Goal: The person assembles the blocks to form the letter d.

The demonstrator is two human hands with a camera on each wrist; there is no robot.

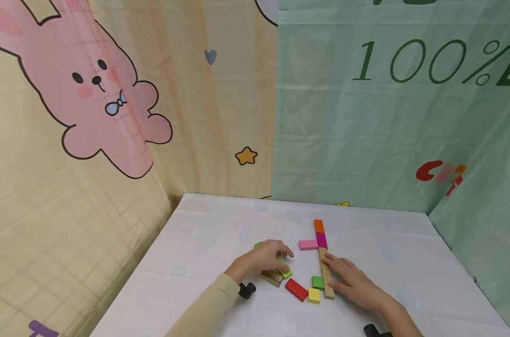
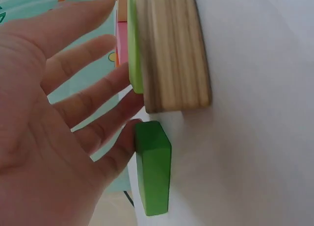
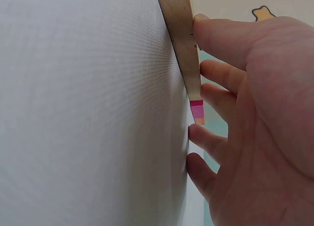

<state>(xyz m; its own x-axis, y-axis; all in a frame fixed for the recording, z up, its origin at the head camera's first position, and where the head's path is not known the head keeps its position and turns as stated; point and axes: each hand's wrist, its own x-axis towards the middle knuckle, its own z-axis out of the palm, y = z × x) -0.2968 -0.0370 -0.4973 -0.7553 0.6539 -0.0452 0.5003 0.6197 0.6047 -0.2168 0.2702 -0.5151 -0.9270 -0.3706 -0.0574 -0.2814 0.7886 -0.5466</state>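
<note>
My left hand (image 1: 265,256) reaches over a lime green block (image 1: 286,274), its fingers loosely bent and spread with a gap to the thumb. Beside that block lies a brown wood-grain block (image 2: 176,54). A darker green block (image 2: 154,169) stands close to the little finger in the left wrist view. My right hand (image 1: 356,283) rests its thumb and fingertips along the right side of a long pale wooden block (image 1: 325,271). At this long block's far end, a magenta block (image 1: 321,240) and an orange block (image 1: 318,226) continue the line.
A pink block (image 1: 308,245) juts left near the magenta one. Left of the long block lie a green block (image 1: 317,282), a yellow block (image 1: 314,295) and a red block (image 1: 296,289). Printed curtains (image 1: 221,117) hang behind the white table (image 1: 196,243).
</note>
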